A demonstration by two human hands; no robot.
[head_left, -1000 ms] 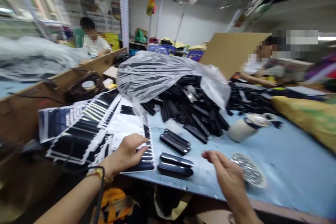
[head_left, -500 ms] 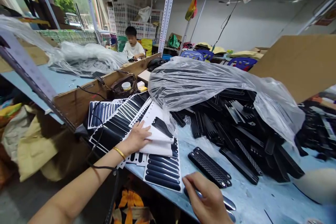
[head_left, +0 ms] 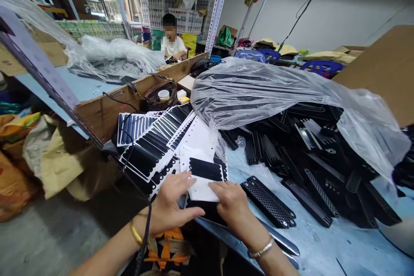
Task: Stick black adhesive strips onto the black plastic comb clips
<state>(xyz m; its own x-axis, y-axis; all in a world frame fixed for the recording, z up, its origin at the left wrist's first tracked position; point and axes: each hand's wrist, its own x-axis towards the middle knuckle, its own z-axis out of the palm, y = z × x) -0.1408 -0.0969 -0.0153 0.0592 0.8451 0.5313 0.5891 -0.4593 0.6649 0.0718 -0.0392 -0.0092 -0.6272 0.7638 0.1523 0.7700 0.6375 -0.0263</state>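
In the head view, a white sheet of black strip-shaped stickers [head_left: 203,170] lies partly folded, its bare white side showing, near the table's front edge. My left hand [head_left: 171,200] touches the sheet's left side, fingers apart and thumb stretched out. At the right side my right hand [head_left: 231,202] has its fingers curled at the white edge, and the fingertips appear to grip it. More sticker sheets [head_left: 145,155] lie spread out behind my left hand. Just right of my right hand sit black knife-handle-like pieces with a mesh pattern [head_left: 268,202]. Shiny dark strips [head_left: 281,241] lie partly behind my right wrist.
A large heap of black slotted parts [head_left: 304,151] lies to the right under a clear plastic sheet [head_left: 258,90]. A brown bag [head_left: 158,97] sits against the wooden board [head_left: 110,123]. Across the board another person [head_left: 174,45] sits. A dark cable hangs by my left wrist.
My right hand has left the shiny strips and come to the sticker sheet's right edge. My left hand has drawn back from lying on the sheet to its near left side. The view has shifted.
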